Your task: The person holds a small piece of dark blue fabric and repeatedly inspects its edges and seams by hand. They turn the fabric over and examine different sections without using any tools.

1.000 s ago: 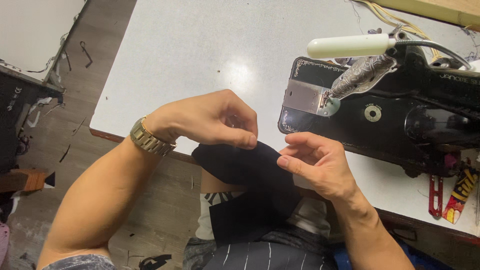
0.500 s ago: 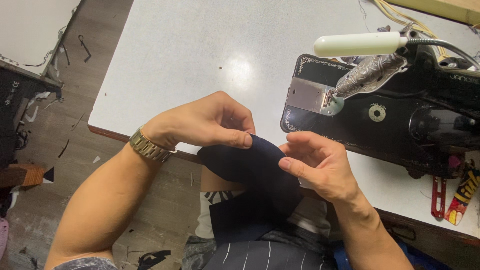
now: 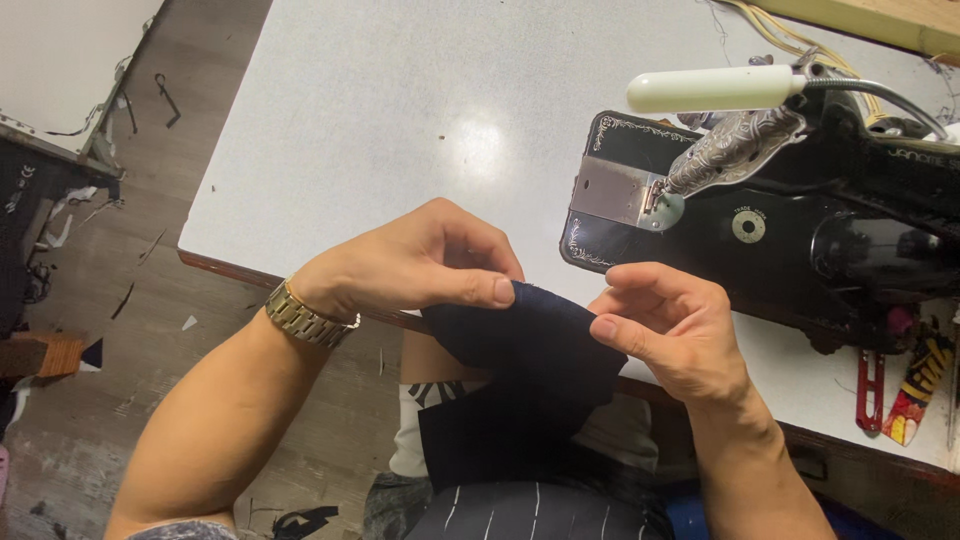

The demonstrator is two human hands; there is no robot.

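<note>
Clearly, a piece of dark navy fabric (image 3: 530,350) is held up between 2 hands, just in front of the near edge of the white table (image 3: 380,130) and above the person's lap. The cloth looks matte and finely woven, almost black in the shade, with a smooth rounded fold along its top edge. Below that fold it hangs down in a broader, flatter panel toward the striped dark garment (image 3: 520,512) worn over the lap.

The upper left corner of the fabric is pinched by the left hand (image 3: 410,265), thumb pressed flat over the fold and the fingers curled behind it. A gold-toned metal watch (image 3: 305,318) is worn on that wrist. The right edge of the cloth is gripped by the right hand (image 3: 665,330), the thumb laid against the fabric and the fingers bent over the top; the fingertips behind are hidden by the cloth. Both hands are closed on the same piece, near each other, with the fold stretched between them.

Beyond the right hand, a black sewing machine (image 3: 800,230) with ornate silver trim is set on the table, its metal needle plate (image 3: 608,192) facing the hands. A cream-coloured lamp tube (image 3: 710,88) is seen above it. Red-handled tools (image 3: 905,385) lie at the table's right edge.
</note>
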